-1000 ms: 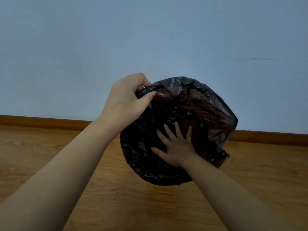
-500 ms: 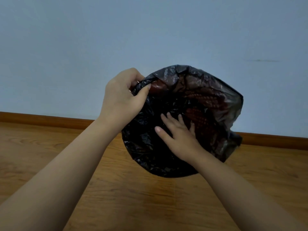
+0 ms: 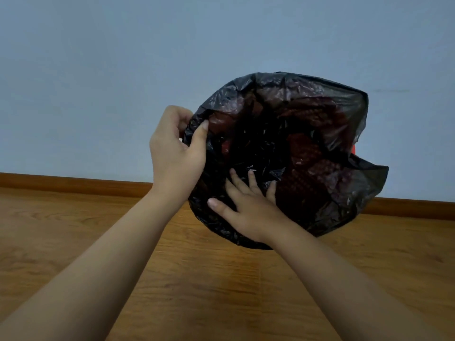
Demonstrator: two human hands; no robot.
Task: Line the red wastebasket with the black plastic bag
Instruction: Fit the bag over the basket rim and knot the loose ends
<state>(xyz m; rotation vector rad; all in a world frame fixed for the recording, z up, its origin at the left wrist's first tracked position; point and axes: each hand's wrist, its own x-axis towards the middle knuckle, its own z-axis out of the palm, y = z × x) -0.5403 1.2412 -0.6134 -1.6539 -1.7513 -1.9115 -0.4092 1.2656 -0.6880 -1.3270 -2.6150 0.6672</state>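
Progress: the black plastic bag is already draped over the red wastebasket and pushed partly down inside it, so by my reading the lining is well under way but not finished.
Done: the film covers nearly all of the basket; only a small sliver of bare red shows at the right edge, and the mesh pattern of the basket wall shows dull red through the plastic.
Left: the bag's mouth looks loose and uneven, flaring out in a flap at the lower right; it likely needs pulling snug around the rim and the inside smoothing.
Left hand: closed in a pinch on the bag's edge at the basket's left rim, thumb on the near side of the film.
Right hand: fingers spread and flat, pressing the plastic into the basket's opening; it grips nothing.
Position: basket and bag are tilted with the mouth toward the camera, above the wooden floor, in front of a pale wall; whether the basket touches the floor I cannot tell.
Bag look: thin, glossy, heavily crinkled, semi-transparent where stretched.
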